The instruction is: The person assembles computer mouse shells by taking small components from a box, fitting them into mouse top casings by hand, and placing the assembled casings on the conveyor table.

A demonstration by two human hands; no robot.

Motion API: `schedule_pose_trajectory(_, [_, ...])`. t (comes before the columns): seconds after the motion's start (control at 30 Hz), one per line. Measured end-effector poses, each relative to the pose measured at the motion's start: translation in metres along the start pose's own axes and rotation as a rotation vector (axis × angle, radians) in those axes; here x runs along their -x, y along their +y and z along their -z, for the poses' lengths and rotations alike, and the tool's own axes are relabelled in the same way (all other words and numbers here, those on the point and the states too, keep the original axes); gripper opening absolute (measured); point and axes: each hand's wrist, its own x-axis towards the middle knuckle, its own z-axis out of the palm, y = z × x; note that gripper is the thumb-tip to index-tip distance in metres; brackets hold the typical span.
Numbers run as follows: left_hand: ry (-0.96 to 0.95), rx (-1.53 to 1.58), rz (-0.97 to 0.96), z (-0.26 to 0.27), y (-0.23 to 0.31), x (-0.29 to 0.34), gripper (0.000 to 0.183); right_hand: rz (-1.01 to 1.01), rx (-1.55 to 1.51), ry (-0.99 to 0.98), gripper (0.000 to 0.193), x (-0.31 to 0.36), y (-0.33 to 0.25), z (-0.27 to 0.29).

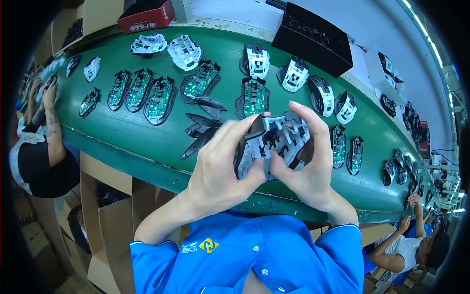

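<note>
Between my two hands is a computer mouse's upper shell [283, 138], its pale ribbed inside turned up toward me and its dark outer side facing away. My left hand [215, 161] grips its left edge, thumb pressed on the inside. My right hand [313, 166] closes on the right edge in the same way, its index finger reaching over the far rim. Just beyond the shell lies a mouse base with a green circuit board [254, 98]. Left of my hands is a small pile of black side pieces [201, 128]. My fingers hide part of the shell.
Several mouse bases with boards [160, 100] line the green belt [132, 142], with white-and-black shells [294, 74] farther back. A black box [313, 39] and a red box [146, 18] stand behind. Cardboard boxes [115, 220] are at lower left. Other people work at both sides.
</note>
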Motion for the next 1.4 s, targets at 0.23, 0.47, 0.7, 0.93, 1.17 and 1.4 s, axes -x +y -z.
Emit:
schedule_pose_trajectory(0.23, [0.087, -0.055, -0.023, -0.009, -0.005, 0.007, 0.056, -0.054, -0.058, 0.019, 0.074, 0.008, 0.001, -0.007])
schedule_pose_trajectory(0.47, [0.12, -0.044, -0.073, -0.014, -0.023, 0.004, 0.057, 0.08, -0.1, 0.256, 0.065, 0.003, 0.019, -0.027])
schedule_pose_trajectory(0.7, [0.102, -0.101, -0.16, -0.012, -0.027, -0.006, 0.057, 0.107, -0.197, 0.3, 0.064, -0.001, 0.031, -0.034])
schedule_pose_trajectory(0.93, [-0.37, 0.008, 0.368, 0.014, 0.027, -0.025, 0.088, -0.43, -0.561, -0.198, 0.067, -0.014, 0.016, 0.052])
schedule_pose_trajectory(1.17, [-0.118, -0.593, -0.362, -0.057, -0.002, -0.107, 0.052, -0.527, 1.152, 0.189, 0.068, 0.053, 0.173, 0.278])
schedule_pose_trajectory(1.4, [-0.528, -1.227, -0.321, -0.27, -0.036, -0.195, 0.088, -0.297, 1.457, 0.016, 0.067, 0.085, 0.205, 0.259])
